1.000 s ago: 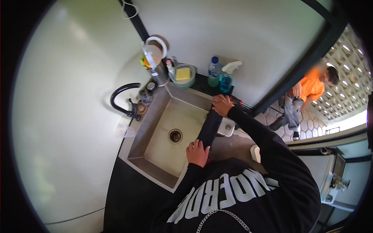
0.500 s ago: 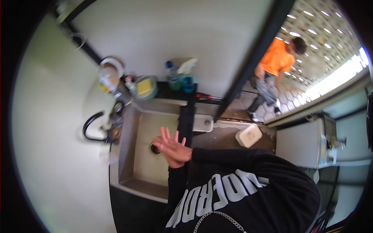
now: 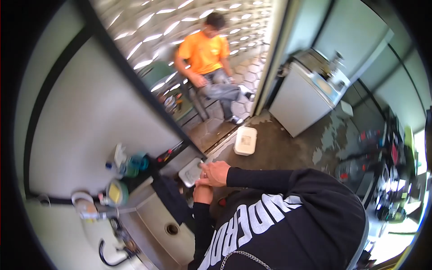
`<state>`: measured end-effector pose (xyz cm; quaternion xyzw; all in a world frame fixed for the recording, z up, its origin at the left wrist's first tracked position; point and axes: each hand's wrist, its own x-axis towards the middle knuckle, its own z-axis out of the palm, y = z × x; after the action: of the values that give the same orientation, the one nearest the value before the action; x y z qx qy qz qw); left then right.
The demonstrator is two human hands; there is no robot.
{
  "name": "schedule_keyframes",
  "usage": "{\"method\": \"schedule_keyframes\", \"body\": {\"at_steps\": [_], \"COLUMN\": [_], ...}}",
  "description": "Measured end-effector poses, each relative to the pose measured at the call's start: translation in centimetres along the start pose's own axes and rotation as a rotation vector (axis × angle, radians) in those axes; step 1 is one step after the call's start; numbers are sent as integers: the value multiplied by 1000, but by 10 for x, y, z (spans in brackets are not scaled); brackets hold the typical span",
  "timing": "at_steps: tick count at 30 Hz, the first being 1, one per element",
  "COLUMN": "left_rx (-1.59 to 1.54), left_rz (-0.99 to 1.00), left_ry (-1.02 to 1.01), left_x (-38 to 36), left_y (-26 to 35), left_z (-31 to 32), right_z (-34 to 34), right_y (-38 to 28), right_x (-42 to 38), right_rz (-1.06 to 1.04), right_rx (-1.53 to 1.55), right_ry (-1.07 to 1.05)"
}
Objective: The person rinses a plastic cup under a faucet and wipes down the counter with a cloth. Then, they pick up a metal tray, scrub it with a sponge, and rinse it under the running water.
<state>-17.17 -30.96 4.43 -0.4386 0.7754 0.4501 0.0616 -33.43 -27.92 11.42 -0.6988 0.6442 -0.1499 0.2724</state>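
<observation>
My left hand point(image 3: 203, 193) and my right hand point(image 3: 218, 173) meet in front of my chest, over the sink's right side. The right hand lies across the left, its fingers curled around the left fingers, which are mostly hidden. I see no object in either hand. Just behind them is a white rectangular container point(image 3: 191, 173). A dark cloth point(image 3: 173, 198) hangs over the edge of the sink point(image 3: 155, 211). The black faucet point(image 3: 102, 256) stands at the lower left.
Spray bottles point(image 3: 120, 157) and a yellow sponge point(image 3: 114, 193) stand behind the sink. A lidded white tub point(image 3: 245, 141) sits on the floor near the doorway. Beyond it, a person in an orange shirt point(image 3: 204, 51) sits outside. A white cabinet point(image 3: 299, 99) stands right of the door.
My view has turned right, so the sink has shifted left and down. Both hands have moved from over the basin toward its right edge. Spread fingers have become fingers curled together.
</observation>
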Motion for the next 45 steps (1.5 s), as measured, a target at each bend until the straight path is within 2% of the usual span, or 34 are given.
{"method": "schedule_keyframes", "body": {"at_steps": [1,2,4,5,6,7,8,10,11,12,14,16,18,19,20,22,23,24,26,27,28,30,32,33,34,35,36,37,38,40,41,42,44,45], "left_rx": [5,-2,-39,-64,-95,-552,-540,-1233,-1554,-1539,-1521,-1528,-1588,-1675,-1666,-1388,-1373,-1387,-1207,-1279,-1307,-1264,-1289,-1255,-1220,-1237,-1256,-1304,-1266,-1134,-1076,-1012,-997,-956], "left_rz": [108,210,400,494,590,437,455,368,239,237,536,555,502,585,593,525,531,574,695,598,602,604,432,380,327,257,181,54,32,-51,-73,-92,-115,-167], "left_ry": [54,109,222,285,350,331,310,59,-95,-103,-239,-272,-404,-582,-575,-401,-366,-426,-471,-511,-540,-346,-162,-145,-130,-124,-120,-81,-45,66,84,103,-117,-96], "left_x": [16,28,47,56,67,64,82,108,110,114,123,132,140,144,148,144,148,149,170,177,185,227,282,321,360,390,414,430,442,486,515,549,597,610], "left_y": [21,45,93,120,149,192,214,255,277,295,328,357,386,399,413,457,471,489,509,519,530,549,557,549,542,545,556,576,593,614,616,613,609,615], "left_z": [3,12,32,42,53,62,75,106,125,146,190,221,239,241,244,248,251,248,245,238,230,231,236,240,243,247,251,249,243,240,244,250,258,262], "right_z": [-15,-23,-32,-39,-48,-58,-69,-90,-98,-114,-141,-154,-166,-173,-179,-177,-169,-163,-165,-127,-84,-78,-62,-63,-43,-47,-14,-14,-45,-97,-73,-82,-106,-110], "right_y": [9,19,37,47,59,75,96,146,180,202,238,265,283,294,310,345,364,380,403,447,491,507,535,544,561,571,593,603,610,596,623,628,644,647], "right_x": [-13,-28,-56,-72,-88,-102,-113,-137,-149,-167,-210,-243,-272,-282,-290,-302,-303,-305,-312,-305,-305,-351,-397,-415,-438,-457,-481,-494,-500,-499,-509,-509,-501,-496], "right_rz": [-103,-62,-439,-415,-560,-706,-687,-740,-666,-660,-496,-488,-307,-223,-235,-14,59,134,323,446,579,615,716,895,904,1116,1040,1226,1243,1595,1624,1639,1850,1855], "right_rx": [-35,-30,-205,-208,-109,-15,-25,52,106,108,212,231,198,184,185,8,52,98,437,470,495,696,745,655,493,857,549,981,952,714,375,381,454,463], "right_ry": [75,117,77,109,285,459,481,598,488,504,666,630,638,639,645,709,754,795,858,910,952,1002,863,765,743,574,739,756,751,741,822,796,1269,1265]}}
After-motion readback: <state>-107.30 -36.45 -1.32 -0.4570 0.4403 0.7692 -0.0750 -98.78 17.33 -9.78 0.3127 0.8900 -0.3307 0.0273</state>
